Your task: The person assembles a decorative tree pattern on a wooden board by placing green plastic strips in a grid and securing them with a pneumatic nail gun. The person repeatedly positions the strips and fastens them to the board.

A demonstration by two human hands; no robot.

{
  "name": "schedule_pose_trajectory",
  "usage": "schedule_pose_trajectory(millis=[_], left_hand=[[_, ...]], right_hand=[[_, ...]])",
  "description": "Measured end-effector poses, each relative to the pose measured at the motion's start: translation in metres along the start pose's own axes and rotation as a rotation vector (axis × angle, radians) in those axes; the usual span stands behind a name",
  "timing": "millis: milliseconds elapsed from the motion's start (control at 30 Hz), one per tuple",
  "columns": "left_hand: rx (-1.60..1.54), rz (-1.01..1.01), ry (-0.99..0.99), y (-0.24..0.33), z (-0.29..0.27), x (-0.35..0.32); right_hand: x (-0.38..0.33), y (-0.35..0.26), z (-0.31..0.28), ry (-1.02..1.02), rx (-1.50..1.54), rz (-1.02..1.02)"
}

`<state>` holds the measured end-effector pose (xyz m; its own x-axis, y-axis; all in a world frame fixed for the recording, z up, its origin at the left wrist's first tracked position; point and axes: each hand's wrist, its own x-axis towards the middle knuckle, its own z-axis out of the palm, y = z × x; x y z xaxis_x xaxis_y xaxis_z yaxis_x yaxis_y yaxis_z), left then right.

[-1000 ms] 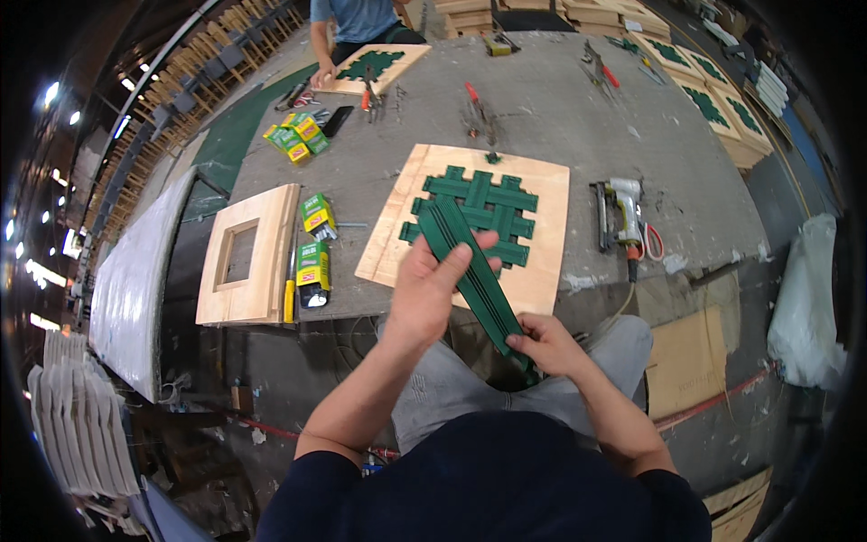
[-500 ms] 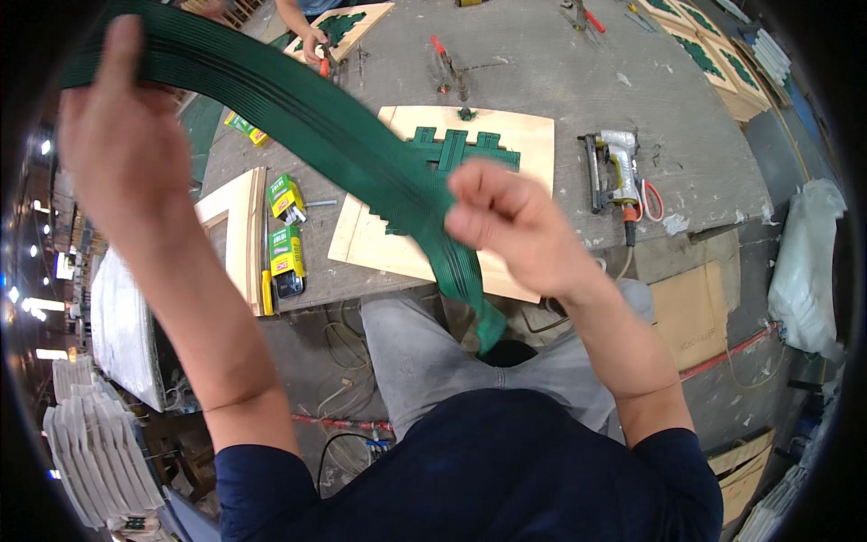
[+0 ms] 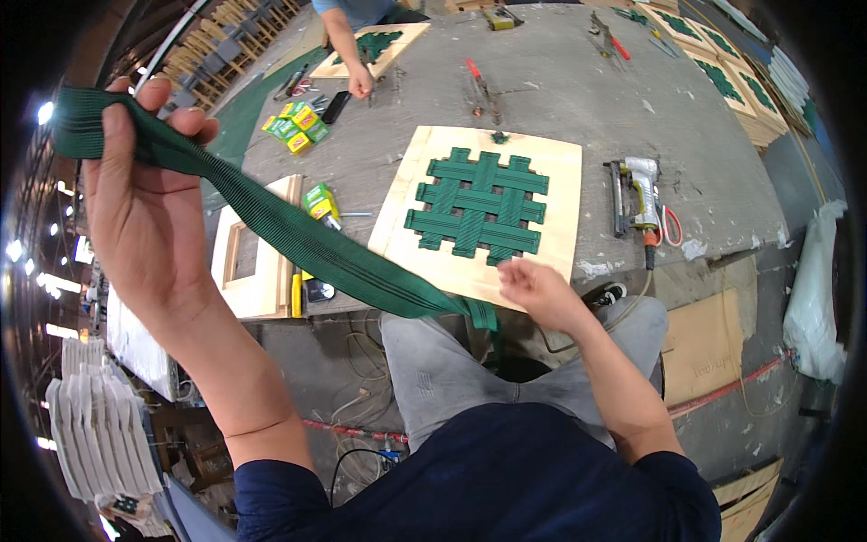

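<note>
My left hand (image 3: pixel 149 217), raised at the far left, grips a long green webbing strap (image 3: pixel 316 253). The strap slopes down to the right, and its lower end dangles over my lap in front of the table edge. Below the near edge of the weave is my right hand (image 3: pixel 539 294), fingers loosely curled, with nothing visible in it. It is apart from the strap. A pale wooden panel (image 3: pixel 562 181) lies beside it on the table, filled in the middle with woven green webbing (image 3: pixel 479 199). A small dark green scrap (image 3: pixel 499 137) sits at the panel's far edge.
A staple gun (image 3: pixel 643 194) with a hose and red-handled scissors (image 3: pixel 671 226) lie right of the panel. Left are wooden frames (image 3: pixel 248 253), yellow-green boxes (image 3: pixel 298 125) and a phone (image 3: pixel 336 107). Pliers (image 3: pixel 479 81) lie beyond. A co-worker's hand (image 3: pixel 360 83) is by another panel (image 3: pixel 397 50).
My right hand has come away from the strap and moved lower right. The strap has dropped off the panel, uncovering the weave. My left hand has turned, still holding the strap.
</note>
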<state>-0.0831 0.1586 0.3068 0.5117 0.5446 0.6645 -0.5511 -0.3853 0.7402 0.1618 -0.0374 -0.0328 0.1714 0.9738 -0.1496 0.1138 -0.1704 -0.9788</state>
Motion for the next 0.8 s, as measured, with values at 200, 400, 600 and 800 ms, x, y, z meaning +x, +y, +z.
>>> schedule_pose_trajectory(millis=[200, 400, 600, 800], left_hand=[[0.129, 0.089, 0.004, 0.068, 0.013, -0.011], [0.249, 0.131, 0.114, 0.112, 0.022, -0.039], [0.918, -0.909, -0.923, 0.016, 0.036, -0.114], [-0.161, -1.011, -0.366, -0.152, 0.039, -0.256]], right_hand=[[0.000, 0.035, 0.081, -0.044, -0.257, -0.127], [0.041, 0.012, 0.116, -0.150, 0.437, 0.115], [0.036, -0.044, 0.029, -0.148, 0.867, 0.132], [-0.014, -0.085, 0.037, -0.296, 0.591, 0.016]])
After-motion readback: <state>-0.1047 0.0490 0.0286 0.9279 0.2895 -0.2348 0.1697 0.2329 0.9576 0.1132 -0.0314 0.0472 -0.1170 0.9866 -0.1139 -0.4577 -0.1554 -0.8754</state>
